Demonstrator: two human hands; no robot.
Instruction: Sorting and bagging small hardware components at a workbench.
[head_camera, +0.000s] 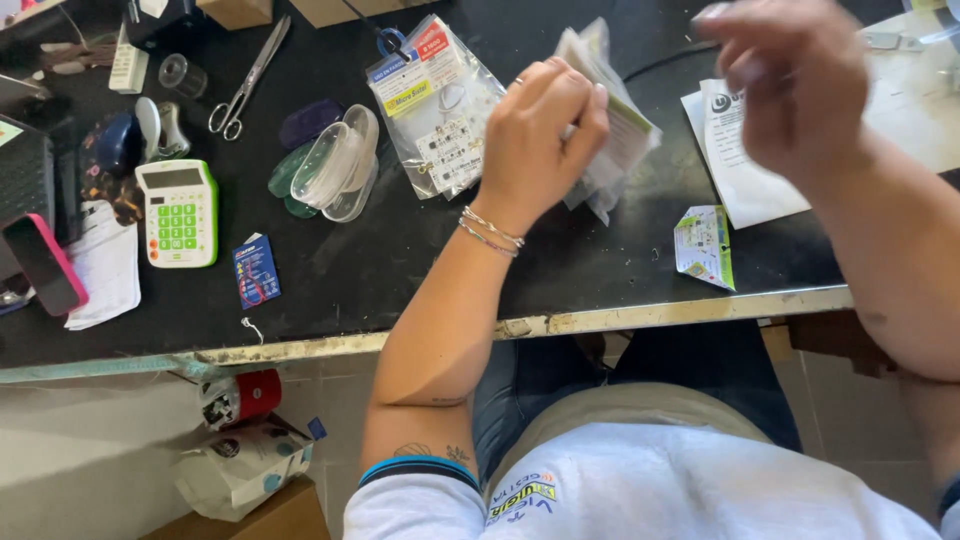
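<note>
Left hand (545, 135) closed around a thick fanned stack of clear plastic sachets with printed card inserts (612, 125), thumb and fingers pinching the near edge, held just above the black table (420, 270); silver bracelets at the wrist. Right hand (790, 85) raised above the far right of the table, blurred; fingers look bunched together, but whether they pinch anything cannot be told. Just left of the stack, a clear bag of small packets with a yellow and red label (435, 110) lies flat, touching a nest of clear plastic blister shells (340, 165) with green and purple pieces beside them. Right of the stack, white printed paper sheets (745, 170) and a small green and white folded card (705, 245) near the table edge. Farther left: steel scissors (245, 85), a white calculator with green keys (178, 212), a small blue card packet (256, 270), a pink-cased phone (45, 265). Judgement: sorting through the stack goes best with the left-hand pinch kept firm at one edge so the slippery sachets stay fanned, the free hand peeling one off from the far edge, low over the table in case any slide out.
</note>
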